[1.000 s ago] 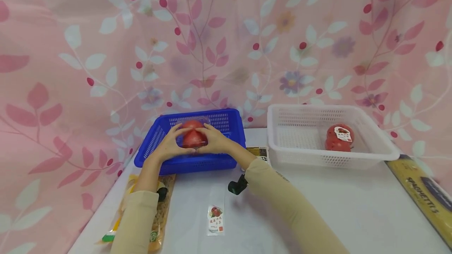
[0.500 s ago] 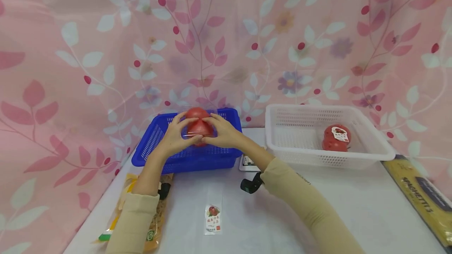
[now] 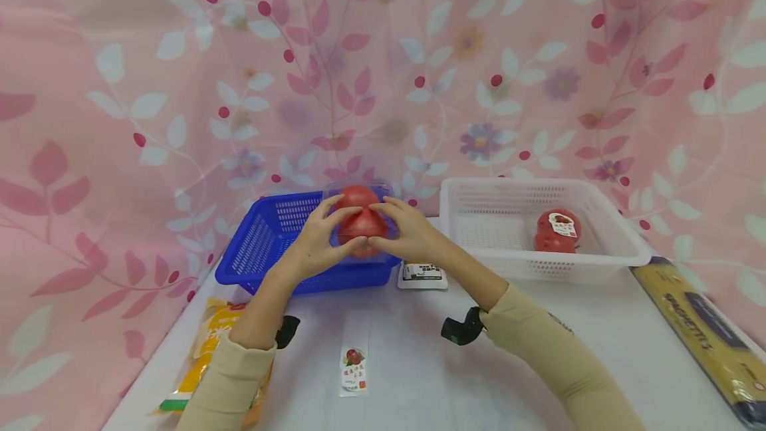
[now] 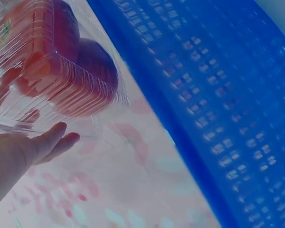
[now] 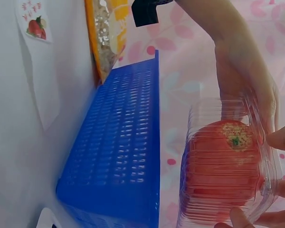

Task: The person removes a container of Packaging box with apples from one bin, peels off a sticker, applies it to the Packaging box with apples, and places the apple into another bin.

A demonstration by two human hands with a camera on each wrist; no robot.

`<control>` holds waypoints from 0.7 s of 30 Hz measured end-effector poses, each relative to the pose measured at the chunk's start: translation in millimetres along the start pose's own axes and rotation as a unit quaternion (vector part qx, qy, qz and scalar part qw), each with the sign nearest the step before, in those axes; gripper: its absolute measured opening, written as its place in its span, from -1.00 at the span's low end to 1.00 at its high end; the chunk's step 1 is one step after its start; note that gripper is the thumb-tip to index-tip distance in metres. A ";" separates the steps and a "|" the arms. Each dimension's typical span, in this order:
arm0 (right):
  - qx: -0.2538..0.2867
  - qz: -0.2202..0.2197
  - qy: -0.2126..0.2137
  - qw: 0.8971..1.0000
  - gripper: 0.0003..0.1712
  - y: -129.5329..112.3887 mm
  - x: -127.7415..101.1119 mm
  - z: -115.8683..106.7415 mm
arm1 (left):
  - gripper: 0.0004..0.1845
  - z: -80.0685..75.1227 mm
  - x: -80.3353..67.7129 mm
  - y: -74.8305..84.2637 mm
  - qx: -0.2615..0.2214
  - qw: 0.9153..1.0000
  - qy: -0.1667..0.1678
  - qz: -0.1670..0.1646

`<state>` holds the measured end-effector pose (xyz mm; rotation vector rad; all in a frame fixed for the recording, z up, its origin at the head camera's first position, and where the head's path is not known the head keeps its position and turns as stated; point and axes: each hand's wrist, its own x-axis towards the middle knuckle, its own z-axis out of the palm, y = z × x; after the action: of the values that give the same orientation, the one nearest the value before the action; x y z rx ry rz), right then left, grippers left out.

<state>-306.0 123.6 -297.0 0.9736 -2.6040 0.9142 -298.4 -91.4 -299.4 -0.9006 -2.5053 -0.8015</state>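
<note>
A clear plastic clamshell w/ two red tomatoes (image 3: 361, 223) is held up over the right part of the blue basket (image 3: 263, 245), above its rim, not resting in it. It is pinched from both sides: left hand (image 3: 315, 245) w/ fingers and thumb curled round the left side, right hand (image 3: 407, 235) likewise on the right side, fingertips nearly meeting across the front. Each grip is thus clamped on the clamshell. In the right wrist view the ribbed clear shell (image 5: 228, 161) is seen w/ a tomato's green stem scar facing the camera, fingertips (image 5: 280, 138) pressed at its edge, blue basket (image 5: 123, 152) to the left. In the left wrist view the shell (image 4: 52, 61) is seen from below, the basket's mesh wall (image 4: 218, 104) beside it. To the right on the white tabletop (image 3: 538, 364) a white basket (image 3: 479, 231) is set, w/ another tomato pack w/ a label (image 3: 555, 231) lying inside at its right. Between the baskets, at the near edge, a small white packet (image 3: 422, 274) is laid. A loose tomato label strip (image 3: 353, 368) lies near centre. A yellow-orange bag (image 3: 206, 358) is partly covered by the left sleeve; a spaghetti pack (image 3: 700, 338) lies at far right of the tabletop.
</note>
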 end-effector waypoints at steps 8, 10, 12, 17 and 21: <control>0.008 -0.009 0.029 1.000 -0.34 -3.5 -33.4 -19.5 | -0.50 15.0 -5.4 28.5 -0.028 0.997 0.061 0.030; 0.010 -0.025 0.037 0.999 -0.35 -2.6 -42.8 -22.0 | -0.52 19.2 -7.9 35.4 -0.036 0.996 0.074 0.036; 0.014 -0.036 0.044 0.998 -0.36 -2.0 -53.0 -24.2 | -0.53 23.5 -11.4 42.0 -0.045 0.994 0.084 0.044; 0.019 -0.044 0.042 0.998 -0.37 -2.4 -83.8 -30.0 | -0.53 37.1 -24.7 58.5 -0.066 0.993 0.089 0.051; 0.001 -0.042 0.030 0.999 -0.37 -6.5 -109.5 -34.4 | -0.50 48.7 -39.5 72.7 -0.075 0.993 0.073 0.053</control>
<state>-219.3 197.8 -310.2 1.0303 -2.4930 0.9116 -227.7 -33.4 -328.6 -0.9773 -2.2755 -0.9947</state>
